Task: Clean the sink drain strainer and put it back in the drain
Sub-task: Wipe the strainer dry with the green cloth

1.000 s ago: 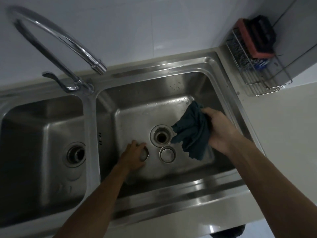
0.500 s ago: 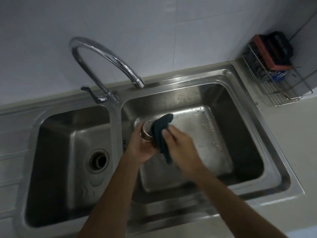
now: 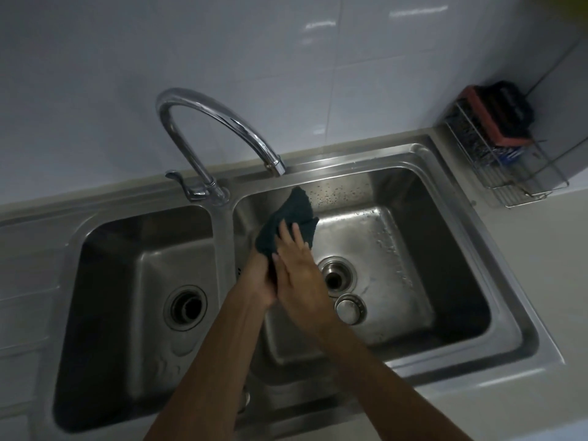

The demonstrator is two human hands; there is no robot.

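Holding both hands together over the right basin (image 3: 413, 237) of a double steel sink, just left of its open drain (image 3: 334, 276). Left hand (image 3: 259, 281) is curled closed around something wrapped in a dark teal cloth (image 3: 286, 218); the cloth covers it, so I can't confirm the strainer is what's inside. Right hand (image 3: 299, 275) lies flat against the cloth, fingers extended and pressing it toward the left hand, not gripping. Cloth bunches up above the fingertips, its top corner reaching near the faucet spout (image 3: 273, 167).

Right drain has nothing seated in it. A round metal stopper-like piece (image 3: 350, 308) sits on the basin floor just in front of the drain, close to the right wrist, apart from both hands. Water droplets show on the basin's back wall and floor.

Left basin (image 3: 127, 281) has its own drain (image 3: 186, 308), dark in the middle. Gooseneck faucet arcs from the divider, lever (image 3: 178, 181) pointing left. On the worktop (image 3: 525, 281) in the far right corner, a wire rack (image 3: 509, 167) holds a red-and-black scrubbing block (image 3: 496, 119) and something blue below it. White tiled wall behind.
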